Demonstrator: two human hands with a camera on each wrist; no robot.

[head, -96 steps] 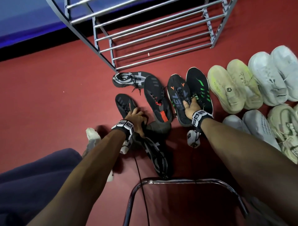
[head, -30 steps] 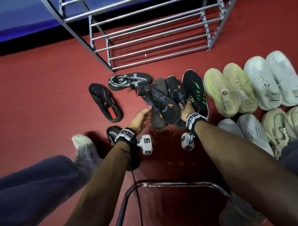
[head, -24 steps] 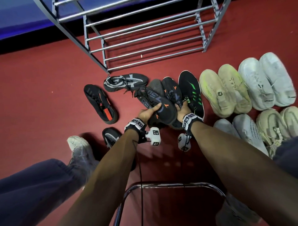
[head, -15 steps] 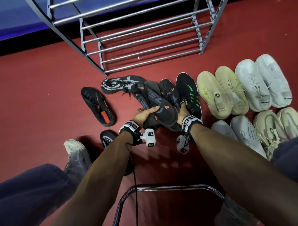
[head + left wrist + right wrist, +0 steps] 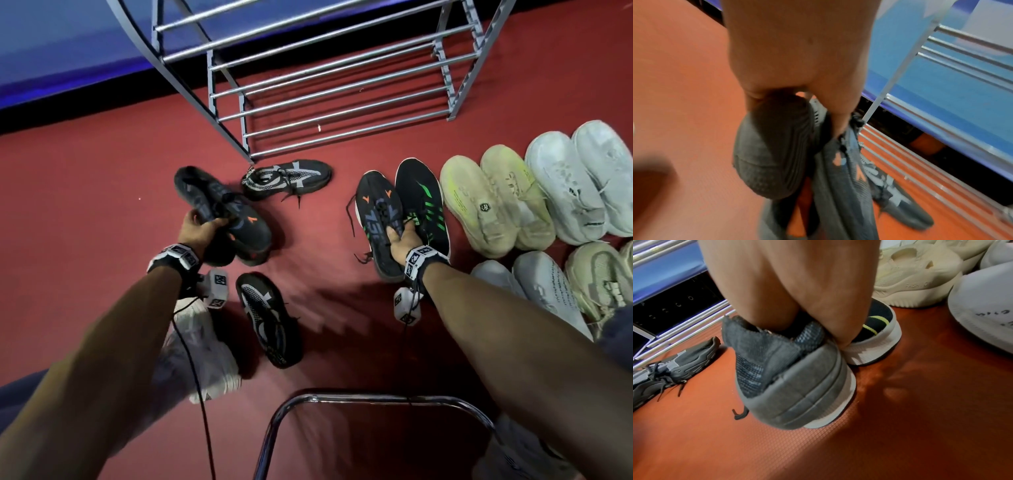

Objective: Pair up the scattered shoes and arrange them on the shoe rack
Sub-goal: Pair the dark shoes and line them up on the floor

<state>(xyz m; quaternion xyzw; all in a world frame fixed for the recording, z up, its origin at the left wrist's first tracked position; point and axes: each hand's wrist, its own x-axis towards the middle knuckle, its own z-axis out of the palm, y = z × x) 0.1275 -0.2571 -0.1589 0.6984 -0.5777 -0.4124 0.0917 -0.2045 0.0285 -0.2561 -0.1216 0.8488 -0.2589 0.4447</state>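
My left hand [image 5: 202, 229] grips a dark shoe with orange marks [image 5: 222, 209] by its heel, raised and tilted, left of the shoe rack [image 5: 342, 92]. In the left wrist view the fingers [image 5: 797, 65] curl round that shoe's heel [image 5: 772, 146]. A black shoe with an orange tab [image 5: 255, 255] lies mostly hidden under it. My right hand [image 5: 399, 240] grips the matching dark shoe marked "75" [image 5: 376, 212] at its collar, beside a black shoe with green stripes [image 5: 424, 202]. In the right wrist view those fingers [image 5: 787, 288] sit inside the collar above the heel [image 5: 787, 378].
A grey-and-white patterned shoe [image 5: 287, 178] lies at the rack's front corner, and its mate [image 5: 267, 318] lies near my left wrist. Cream [image 5: 493, 205] and white [image 5: 579, 181] pairs line the right side. A chrome frame [image 5: 376, 401] and my white sneaker [image 5: 195, 353] are close to me.
The hands have parted. The left hand took one orange-marked shoe out of the bundle and carried it left; the right hand brought the "75" shoe down beside the green-striped shoe.
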